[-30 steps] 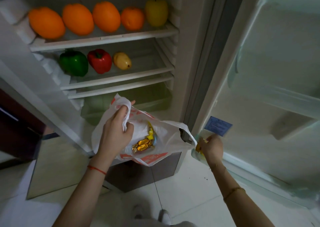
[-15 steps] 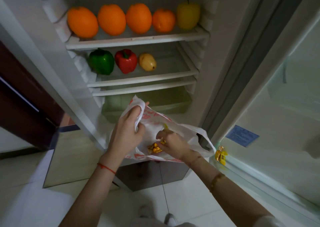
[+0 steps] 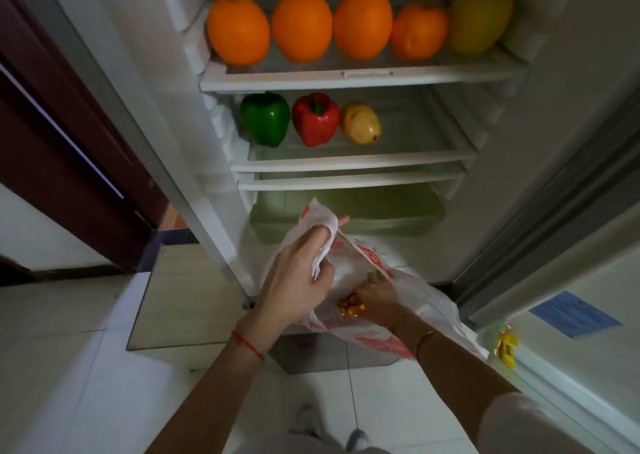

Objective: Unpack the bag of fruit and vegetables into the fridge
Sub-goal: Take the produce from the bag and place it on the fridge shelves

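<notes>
A white plastic bag (image 3: pixel 429 301) with red print hangs in front of the open fridge's bottom. My left hand (image 3: pixel 294 280) is shut on the bag's handle and holds it up. My right hand (image 3: pixel 377 298) reaches inside the bag, its fingers closed around gold-wrapped candies (image 3: pixel 349 310). Several oranges (image 3: pixel 301 26) and a yellow apple (image 3: pixel 479 21) line the top shelf (image 3: pixel 363 78). A green pepper (image 3: pixel 265 119), a red pepper (image 3: pixel 315 119) and a yellow pear (image 3: pixel 362 128) sit on the shelf below.
One gold-wrapped candy (image 3: pixel 505 344) lies on the bottom ledge of the open fridge door at the right. A pale green crisper drawer (image 3: pixel 381 211) sits under the lowest shelf. A dark wooden door (image 3: pixel 59 135) stands at the left. White floor tiles lie below.
My right hand left a candy on the door ledge, went back left into the bag and now sits deeper among the candies. The view has shifted so the fridge looks closer.
</notes>
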Tool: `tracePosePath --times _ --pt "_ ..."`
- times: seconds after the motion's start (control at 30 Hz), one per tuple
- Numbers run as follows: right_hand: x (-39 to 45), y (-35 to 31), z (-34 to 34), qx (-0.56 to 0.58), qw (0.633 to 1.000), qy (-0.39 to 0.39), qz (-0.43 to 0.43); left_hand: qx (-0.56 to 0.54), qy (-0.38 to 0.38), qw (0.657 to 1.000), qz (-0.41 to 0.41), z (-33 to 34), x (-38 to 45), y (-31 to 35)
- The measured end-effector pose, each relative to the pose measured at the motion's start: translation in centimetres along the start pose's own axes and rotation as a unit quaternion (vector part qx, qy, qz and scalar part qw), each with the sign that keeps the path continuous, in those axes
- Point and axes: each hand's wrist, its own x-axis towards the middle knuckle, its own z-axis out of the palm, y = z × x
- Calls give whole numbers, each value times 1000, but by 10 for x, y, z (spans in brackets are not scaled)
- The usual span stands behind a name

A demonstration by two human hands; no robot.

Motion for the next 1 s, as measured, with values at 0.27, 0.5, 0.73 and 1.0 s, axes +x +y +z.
tracePosePath --times 0.27,0.5,0.73,1.0 --pt "4 -2 14 -54 998 18 -10 -13 -2 1000 -2 0 8 -8" --pt "-3 3 16 -27 999 17 -18 -35 -5 999 24 4 13 -4" --pt "-26 -8 -21 227 973 10 47 -8 -23 999 31 6 13 3" --pt "-58 -20 -70 473 856 151 145 83 -5 994 73 8 12 20"
